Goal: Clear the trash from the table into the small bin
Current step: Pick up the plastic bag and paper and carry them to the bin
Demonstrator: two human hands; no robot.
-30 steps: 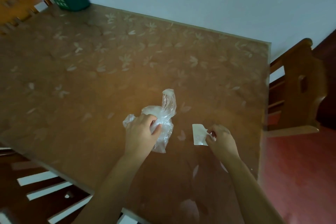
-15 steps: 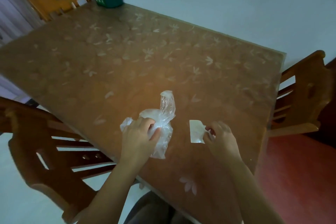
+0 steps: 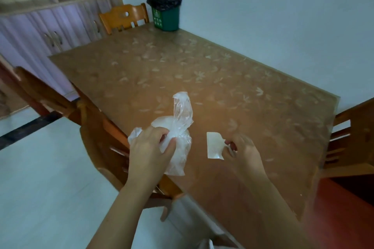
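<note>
My left hand [image 3: 149, 147] grips a crumpled clear plastic bag [image 3: 181, 119] above the near left part of the brown table [image 3: 202, 70]. One end of the bag sticks up above my fingers. My right hand [image 3: 241, 150] pinches a small white scrap of paper [image 3: 214, 145] by its right edge, just over the table. The small green bin [image 3: 165, 11], lined with a black bag, stands on the table's far corner against the wall.
One wooden chair [image 3: 123, 17] stands at the table's far end beside the bin. Another chair [image 3: 95, 127] is tucked in on the left and a third [image 3: 352, 139] on the right. The pale wall [image 3: 263, 16] runs along the table's far side.
My view has swung left and pulled back, so the bin and the left chair show fully. Both hands keep their hold on the bag and the paper scrap.
</note>
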